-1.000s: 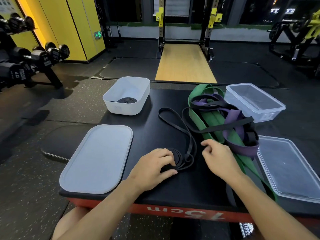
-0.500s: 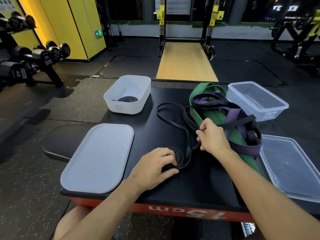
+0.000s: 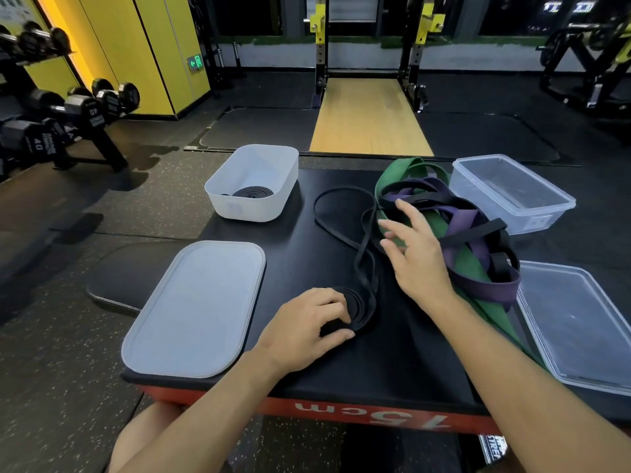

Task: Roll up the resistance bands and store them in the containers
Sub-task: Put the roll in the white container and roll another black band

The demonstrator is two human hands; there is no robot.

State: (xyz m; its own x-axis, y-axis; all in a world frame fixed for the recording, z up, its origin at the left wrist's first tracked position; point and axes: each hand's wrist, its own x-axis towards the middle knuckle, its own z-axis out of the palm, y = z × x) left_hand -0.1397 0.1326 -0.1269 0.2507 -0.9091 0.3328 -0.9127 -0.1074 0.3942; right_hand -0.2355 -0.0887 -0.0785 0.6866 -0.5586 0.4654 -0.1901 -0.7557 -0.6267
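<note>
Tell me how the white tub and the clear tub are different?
The white tub is milky; the clear tub is see-through. The white tub holds a rolled band; the clear tub holds none. Both sit open-topped on the table.

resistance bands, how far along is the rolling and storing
Done: one rolled black band lies in the white tub. In hand: the left hand grips a half-coiled thin black band, its tail loose on the table; the right hand hovers open above the pile. Left: that tangle of green, purple and black bands, with the clear container empty.
</note>
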